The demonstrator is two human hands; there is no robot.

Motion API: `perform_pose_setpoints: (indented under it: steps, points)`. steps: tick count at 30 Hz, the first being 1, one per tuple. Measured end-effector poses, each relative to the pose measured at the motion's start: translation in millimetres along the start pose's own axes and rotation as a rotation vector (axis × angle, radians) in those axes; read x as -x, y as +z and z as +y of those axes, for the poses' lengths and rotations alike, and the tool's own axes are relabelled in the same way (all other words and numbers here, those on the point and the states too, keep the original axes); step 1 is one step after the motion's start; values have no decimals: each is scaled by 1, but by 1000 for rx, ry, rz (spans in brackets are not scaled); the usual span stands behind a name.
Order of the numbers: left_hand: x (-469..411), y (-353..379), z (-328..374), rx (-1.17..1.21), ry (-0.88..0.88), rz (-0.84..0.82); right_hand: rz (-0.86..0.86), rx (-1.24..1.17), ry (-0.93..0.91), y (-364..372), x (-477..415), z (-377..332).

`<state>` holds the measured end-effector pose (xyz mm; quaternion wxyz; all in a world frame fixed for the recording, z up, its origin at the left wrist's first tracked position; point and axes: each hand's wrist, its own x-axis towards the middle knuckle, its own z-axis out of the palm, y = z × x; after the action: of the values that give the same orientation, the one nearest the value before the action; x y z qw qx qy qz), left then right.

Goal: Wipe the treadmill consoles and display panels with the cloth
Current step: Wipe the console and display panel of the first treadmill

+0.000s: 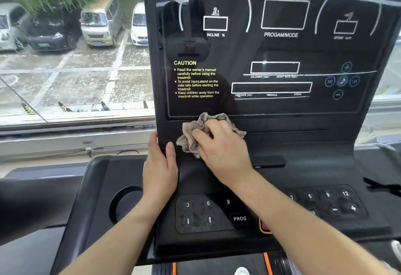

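Head view: the cloth is seen bunched under the right hand and pressed to the matte strip just below the glossy panel, near its lower left corner. The fingers are curled over the cloth, which is gripped against the surface. The left hand is wrapped round the left edge of the console, with the thumb laid on the front and the fingers hidden behind. The edge is held, seemingly to steady it. Both forearms are reached forward from the near side, the right one crossed above the keypad. The step in hand is judged to be the wiping of the strip beneath the panel. A sweep rightward along that strip is called for next, under even pressure. Whether the panel has been wiped cannot be told.
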<state>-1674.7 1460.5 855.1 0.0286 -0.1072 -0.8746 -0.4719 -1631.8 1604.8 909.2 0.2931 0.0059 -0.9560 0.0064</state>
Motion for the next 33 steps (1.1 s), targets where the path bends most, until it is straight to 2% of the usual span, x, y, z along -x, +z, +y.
perform_pose_setpoints:
  steps: [2, 6, 12, 14, 16, 18, 21, 24, 28, 31, 33]
  points:
    - [0, 0, 1, 15, -24, -11, -2, 14, -27, -8, 13, 25]
    - [-1, -1, 3, 28, -29, -17, -55, 99, 116, -27, 27, 60]
    - [0, 0, 3, 14, -19, 3, -197, 255, 244, -34, -4, 18]
    - [0, 1, 3, 8, -22, 10, -199, 250, 170, -29, -12, 12]
    - [0, 1, 4, 0, -14, 20, -144, 164, 6, -22, -17, 4]
    - [0, 0, 6, 7, -9, 23, -91, 87, -79, -15, -16, -5]
    - [-1, 1, 6, 14, -33, 10, -66, -22, -95, -13, -13, -3]
    - [0, 1, 2, 21, -35, 4, -137, -16, -100, -14, -3, 23]
    - [0, -1, 0, 50, -26, -27, -220, 30, 35, -28, 15, 61]
    - [-3, 1, -2, 31, 9, -8, -126, 67, 81, -29, 11, 58]
    - [-4, 1, -1, -2, 45, 34, -102, 45, 22, -17, 2, 38]
